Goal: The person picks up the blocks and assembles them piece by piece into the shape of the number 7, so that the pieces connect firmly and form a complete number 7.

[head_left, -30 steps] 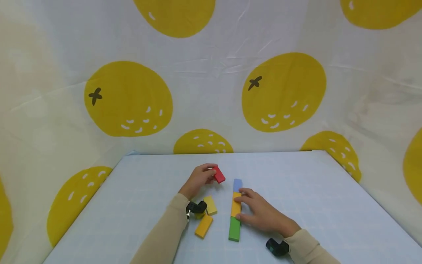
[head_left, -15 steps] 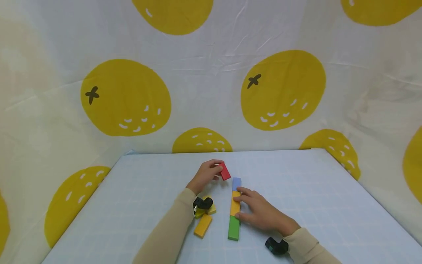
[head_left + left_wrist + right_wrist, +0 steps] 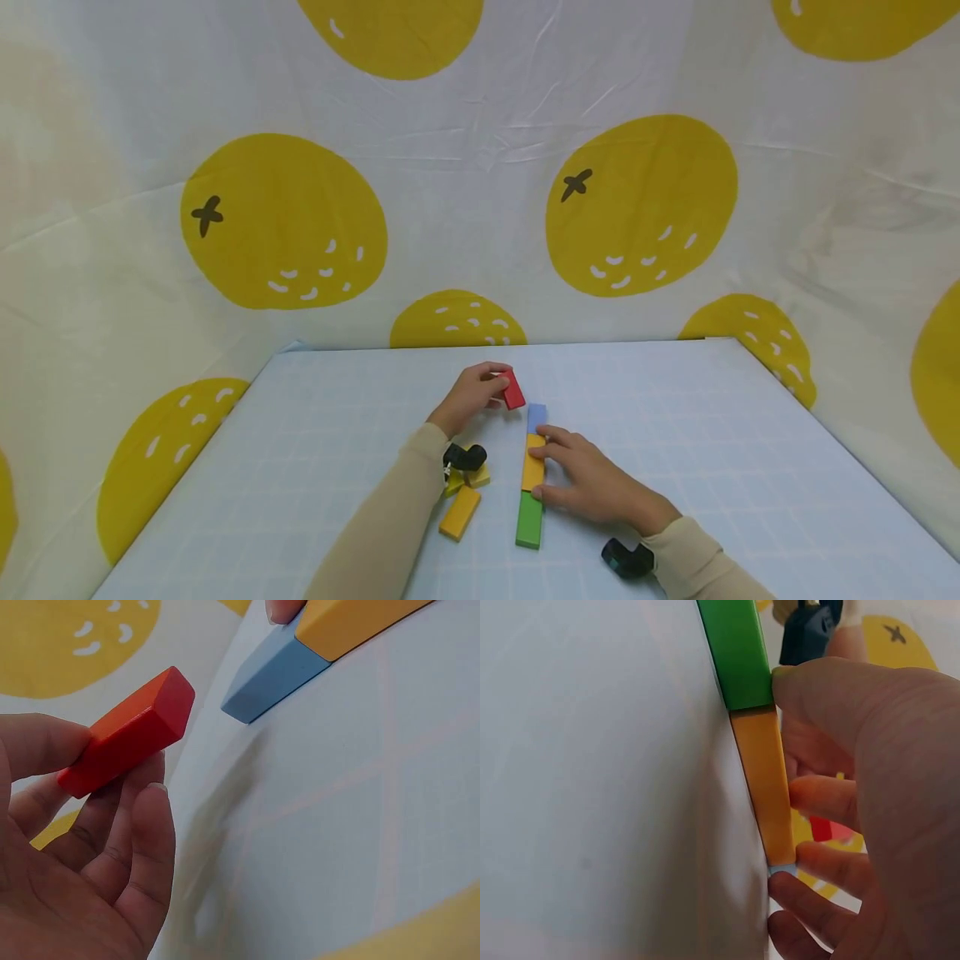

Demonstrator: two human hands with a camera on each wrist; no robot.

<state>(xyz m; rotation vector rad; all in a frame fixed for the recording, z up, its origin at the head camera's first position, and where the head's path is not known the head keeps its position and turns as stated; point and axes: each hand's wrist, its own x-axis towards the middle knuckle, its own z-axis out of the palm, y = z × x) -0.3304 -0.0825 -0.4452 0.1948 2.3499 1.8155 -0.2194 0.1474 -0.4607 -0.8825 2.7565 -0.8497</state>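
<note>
My left hand pinches a red block between thumb and fingers, held tilted above the table. In the left wrist view, the red block is apart from the blue block's end. A blue block, an orange block and a green block lie end to end in one straight row. Along that row rests my right hand, its thumb near the green and orange joint and its fingertips touching the orange block and near the blue one.
Left of the row lie a loose orange block and yellow blocks, partly hidden by the left wrist camera. A white checked cloth covers the table. Behind it hangs a curtain with yellow fruit shapes.
My left hand has carried the red block right and slightly away, closer to the blue end of the row, then nearly stopped. The right hand has stayed on the row.
</note>
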